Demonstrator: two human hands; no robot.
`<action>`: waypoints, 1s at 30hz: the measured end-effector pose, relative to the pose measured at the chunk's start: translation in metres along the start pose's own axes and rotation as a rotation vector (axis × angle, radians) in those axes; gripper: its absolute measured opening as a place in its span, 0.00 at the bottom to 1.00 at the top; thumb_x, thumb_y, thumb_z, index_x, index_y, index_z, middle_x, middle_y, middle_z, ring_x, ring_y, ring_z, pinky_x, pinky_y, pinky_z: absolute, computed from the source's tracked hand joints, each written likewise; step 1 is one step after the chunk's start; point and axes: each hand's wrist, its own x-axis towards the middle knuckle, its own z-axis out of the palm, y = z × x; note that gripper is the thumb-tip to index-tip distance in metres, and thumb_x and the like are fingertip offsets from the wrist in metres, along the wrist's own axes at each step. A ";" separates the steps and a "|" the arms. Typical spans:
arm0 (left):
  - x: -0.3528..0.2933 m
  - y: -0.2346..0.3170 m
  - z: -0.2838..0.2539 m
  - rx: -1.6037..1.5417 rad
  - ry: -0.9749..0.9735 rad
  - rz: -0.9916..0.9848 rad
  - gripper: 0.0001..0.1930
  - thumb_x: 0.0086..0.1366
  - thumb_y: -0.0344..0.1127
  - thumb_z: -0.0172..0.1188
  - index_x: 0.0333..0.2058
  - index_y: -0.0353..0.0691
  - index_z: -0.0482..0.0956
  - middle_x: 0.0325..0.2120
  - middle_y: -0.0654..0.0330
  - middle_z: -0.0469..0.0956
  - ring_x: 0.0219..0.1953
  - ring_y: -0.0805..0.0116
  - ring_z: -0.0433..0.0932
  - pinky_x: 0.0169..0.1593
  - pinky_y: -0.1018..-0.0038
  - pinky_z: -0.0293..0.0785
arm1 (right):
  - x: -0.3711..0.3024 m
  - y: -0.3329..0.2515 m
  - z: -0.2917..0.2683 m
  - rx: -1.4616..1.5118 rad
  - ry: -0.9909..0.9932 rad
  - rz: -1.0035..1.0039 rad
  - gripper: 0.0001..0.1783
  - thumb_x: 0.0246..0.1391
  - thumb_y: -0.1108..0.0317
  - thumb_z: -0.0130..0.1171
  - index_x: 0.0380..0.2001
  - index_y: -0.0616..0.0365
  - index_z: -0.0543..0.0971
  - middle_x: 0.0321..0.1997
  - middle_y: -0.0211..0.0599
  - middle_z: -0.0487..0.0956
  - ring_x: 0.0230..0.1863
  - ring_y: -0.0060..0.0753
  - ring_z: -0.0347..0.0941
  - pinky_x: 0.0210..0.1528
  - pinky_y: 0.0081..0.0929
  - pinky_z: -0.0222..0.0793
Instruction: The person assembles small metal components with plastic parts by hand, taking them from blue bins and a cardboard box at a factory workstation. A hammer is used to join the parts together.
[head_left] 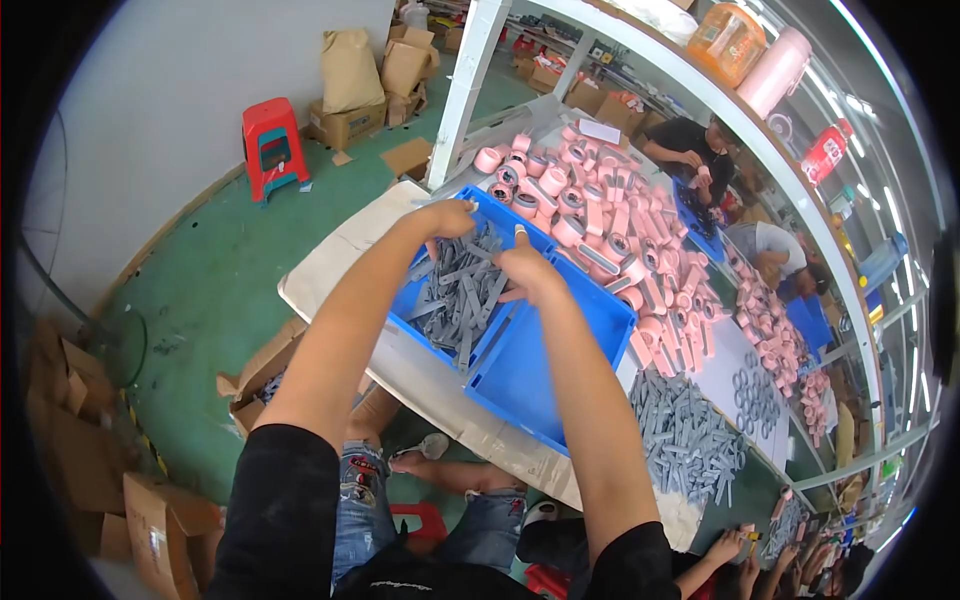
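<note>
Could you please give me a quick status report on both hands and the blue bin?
Left hand and right hand both down in the blue bin, among grey strips. Grip unclear. Pink parts heaped just beyond the bin.

Grey plastic strips (460, 295), loosely heaped, lying crisscross in left compartment of blue bin (530, 385)

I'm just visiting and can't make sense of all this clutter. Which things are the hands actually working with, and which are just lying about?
In use:
- left hand and right hand, both in the blue bin
- grey strips in that bin

Lying about:
- pink parts heaped on the table
- loose grey strips on the table
- red stool
- cardboard boxes on the green floor
</note>
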 end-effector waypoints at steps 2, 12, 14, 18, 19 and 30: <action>-0.008 0.008 -0.006 0.026 -0.065 0.013 0.33 0.62 0.34 0.51 0.68 0.44 0.58 0.66 0.49 0.60 0.58 0.42 0.72 0.35 0.58 0.87 | -0.002 0.000 -0.003 -0.090 0.028 -0.005 0.47 0.55 0.72 0.51 0.73 0.54 0.40 0.72 0.58 0.55 0.63 0.63 0.66 0.49 0.57 0.76; -0.027 -0.012 -0.006 0.255 -0.204 0.089 0.36 0.58 0.18 0.48 0.67 0.43 0.59 0.58 0.42 0.68 0.44 0.49 0.82 0.32 0.65 0.86 | -0.071 0.017 0.030 -1.071 -0.076 -0.355 0.36 0.39 0.54 0.74 0.48 0.66 0.77 0.55 0.60 0.71 0.54 0.60 0.71 0.58 0.43 0.70; -0.021 -0.032 -0.003 0.291 -0.129 0.213 0.30 0.58 0.20 0.56 0.61 0.43 0.69 0.51 0.45 0.76 0.46 0.54 0.81 0.37 0.64 0.83 | -0.056 0.051 0.055 -1.187 -0.040 -0.438 0.34 0.38 0.55 0.75 0.46 0.64 0.77 0.52 0.57 0.72 0.55 0.60 0.71 0.56 0.44 0.71; -0.014 -0.035 0.005 0.552 0.215 0.473 0.23 0.56 0.27 0.63 0.52 0.45 0.79 0.42 0.46 0.81 0.45 0.47 0.80 0.53 0.58 0.74 | -0.033 0.053 0.050 -1.017 0.186 -0.594 0.25 0.42 0.67 0.71 0.44 0.63 0.76 0.49 0.54 0.72 0.53 0.58 0.71 0.54 0.45 0.72; -0.010 -0.039 0.003 0.551 0.216 0.473 0.23 0.56 0.27 0.63 0.52 0.45 0.79 0.42 0.46 0.81 0.45 0.47 0.80 0.53 0.58 0.74 | -0.028 0.050 0.045 -1.018 0.186 -0.594 0.25 0.42 0.67 0.71 0.44 0.63 0.76 0.49 0.54 0.72 0.53 0.58 0.71 0.54 0.45 0.72; 0.009 -0.100 -0.004 0.269 0.457 0.243 0.23 0.62 0.46 0.57 0.52 0.39 0.77 0.49 0.43 0.77 0.53 0.46 0.76 0.60 0.57 0.69 | -0.064 0.051 0.044 -0.804 0.246 -0.898 0.12 0.51 0.70 0.63 0.39 0.61 0.80 0.47 0.50 0.77 0.50 0.53 0.73 0.54 0.40 0.71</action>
